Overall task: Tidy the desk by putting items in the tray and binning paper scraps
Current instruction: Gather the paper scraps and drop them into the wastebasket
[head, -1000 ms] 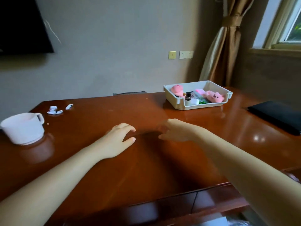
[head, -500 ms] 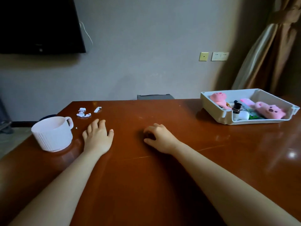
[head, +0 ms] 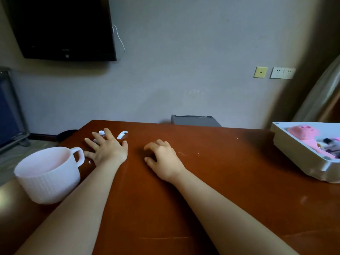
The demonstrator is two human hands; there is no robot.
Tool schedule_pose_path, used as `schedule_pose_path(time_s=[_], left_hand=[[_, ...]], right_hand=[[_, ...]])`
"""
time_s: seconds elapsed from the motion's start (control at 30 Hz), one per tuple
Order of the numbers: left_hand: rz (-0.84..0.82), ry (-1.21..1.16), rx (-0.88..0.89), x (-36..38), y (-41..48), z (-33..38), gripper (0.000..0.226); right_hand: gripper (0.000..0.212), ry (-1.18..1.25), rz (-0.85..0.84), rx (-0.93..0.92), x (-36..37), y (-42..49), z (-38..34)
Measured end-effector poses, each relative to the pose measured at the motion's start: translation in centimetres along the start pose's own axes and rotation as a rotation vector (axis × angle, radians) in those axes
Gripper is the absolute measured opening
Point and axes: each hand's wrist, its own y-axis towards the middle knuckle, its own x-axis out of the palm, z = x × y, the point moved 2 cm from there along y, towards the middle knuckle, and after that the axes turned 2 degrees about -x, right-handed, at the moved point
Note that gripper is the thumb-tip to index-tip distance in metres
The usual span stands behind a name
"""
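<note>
Small white paper scraps (head: 122, 134) lie near the far left corner of the brown desk (head: 220, 181). My left hand (head: 108, 149) is stretched flat with spread fingers over some of the scraps, partly hiding them. My right hand (head: 163, 159) rests on the desk to its right, fingers loosely curled, holding nothing. A white ribbed cup (head: 47, 173) stands at the left, its handle close to my left thumb. The white tray (head: 298, 153) sits at the right edge of view with a pink plush toy (head: 301, 134) and other small items inside.
A dark bin (head: 67, 134) shows on the floor beyond the desk's left corner. A grey chair back (head: 195, 120) stands behind the far edge. A black screen (head: 62, 28) hangs on the wall. A curtain (head: 323, 92) hangs at the right.
My left hand has reached forward onto the paper scraps with fingers spread. The view has turned left and closer, so the tray now sits at the right edge. My right hand stayed roughly in place.
</note>
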Motion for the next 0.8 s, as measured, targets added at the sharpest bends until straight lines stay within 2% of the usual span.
schedule_pose_path(time_s=[0.3, 0.53, 0.67, 0.8], left_hand=[[-0.02, -0.014, 0.031, 0.9, 4.1, 0.2, 0.063], [0.017, 0.006, 0.112, 0.8, 4.4, 0.2, 0.06], [0.026, -0.067, 0.141, 1.0, 5.2, 0.2, 0.062], [0.02, -0.071, 0.16, 1.1, 5.6, 0.3, 0.066]], right_hand=[[0.043, 0.03, 0.013, -0.043, 3.0, 7.6, 0.1], [0.05, -0.05, -0.119, -0.059, 4.7, 11.8, 0.0], [0.037, -0.059, -0.146, -0.072, 5.1, 12.9, 0.1], [0.013, 0.037, -0.019, -0.042, 5.0, 13.0, 0.5]])
